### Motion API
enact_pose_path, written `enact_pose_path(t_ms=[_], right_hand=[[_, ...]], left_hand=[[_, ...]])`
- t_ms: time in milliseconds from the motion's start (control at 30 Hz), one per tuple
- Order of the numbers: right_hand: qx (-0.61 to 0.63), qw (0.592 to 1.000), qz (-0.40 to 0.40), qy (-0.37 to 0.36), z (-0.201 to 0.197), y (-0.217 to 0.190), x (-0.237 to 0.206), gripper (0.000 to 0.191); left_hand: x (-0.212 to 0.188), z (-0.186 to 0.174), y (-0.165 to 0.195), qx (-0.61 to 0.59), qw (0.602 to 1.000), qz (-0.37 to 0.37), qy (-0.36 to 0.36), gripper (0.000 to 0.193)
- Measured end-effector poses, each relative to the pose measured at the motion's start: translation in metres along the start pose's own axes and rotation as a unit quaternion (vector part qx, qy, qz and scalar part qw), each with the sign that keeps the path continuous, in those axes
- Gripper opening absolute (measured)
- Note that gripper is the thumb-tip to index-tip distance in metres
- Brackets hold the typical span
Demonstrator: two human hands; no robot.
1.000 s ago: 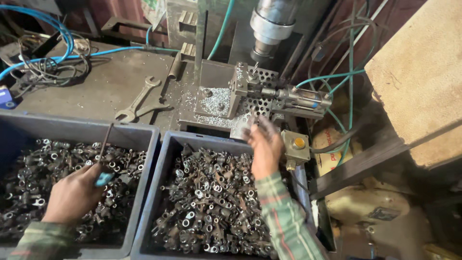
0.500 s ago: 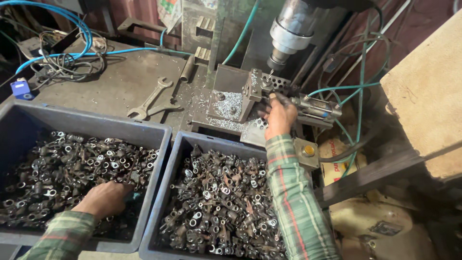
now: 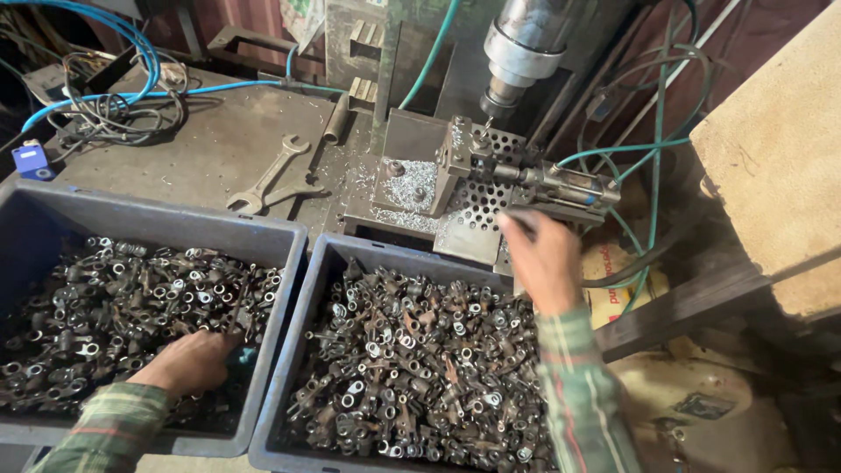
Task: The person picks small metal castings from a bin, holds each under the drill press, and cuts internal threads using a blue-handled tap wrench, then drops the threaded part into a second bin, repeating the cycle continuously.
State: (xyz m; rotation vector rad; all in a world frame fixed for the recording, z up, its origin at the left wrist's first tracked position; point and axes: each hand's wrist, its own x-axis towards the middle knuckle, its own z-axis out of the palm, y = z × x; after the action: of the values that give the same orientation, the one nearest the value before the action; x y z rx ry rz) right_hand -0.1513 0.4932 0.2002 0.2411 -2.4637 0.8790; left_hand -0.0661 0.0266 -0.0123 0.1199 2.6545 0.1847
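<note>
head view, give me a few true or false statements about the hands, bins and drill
1. The left hand is down among the metal parts in the left bin. True.
2. The right hand rests inside the right bin. False: it reaches up past that bin to the perforated plate of the fixture under the drill head.
3. Two open-end wrenches lie on the metal table behind the left bin. True.
4. The right bin holds nothing. False: it is heaped with small metal parts.
5. Blue hose runs over the table's far left. True.
</note>
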Motion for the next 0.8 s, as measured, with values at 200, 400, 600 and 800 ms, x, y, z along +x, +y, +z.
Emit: enact_pose_path(t_ms=[200, 400, 600, 800], right_hand=[[-0.183, 0.979, -0.040, 0.075, -0.027, 0.002, -0.064, 0.027], [-0.247, 0.966, -0.039, 0.071, -0.014, -0.012, -0.083, 0.068], [-0.277, 0.960, 0.001, 0.022, -0.026, -0.027, -0.058, 0.087], [-0.280, 0.960, -0.010, 0.007, -0.033, -0.023, -0.038, 0.083]], left_hand=[[0.002, 0.005, -0.002, -0.007, 1.000, -0.001, -0.009, 0.035], [-0.002, 0.003, 0.000, -0.027, 0.999, 0.000, -0.016, 0.040], [0.000, 0.003, -0.006, -0.033, 0.998, 0.055, 0.010, 0.048], [-0.005, 0.002, -0.011, -0.044, 0.997, 0.060, 0.021, 0.036]])
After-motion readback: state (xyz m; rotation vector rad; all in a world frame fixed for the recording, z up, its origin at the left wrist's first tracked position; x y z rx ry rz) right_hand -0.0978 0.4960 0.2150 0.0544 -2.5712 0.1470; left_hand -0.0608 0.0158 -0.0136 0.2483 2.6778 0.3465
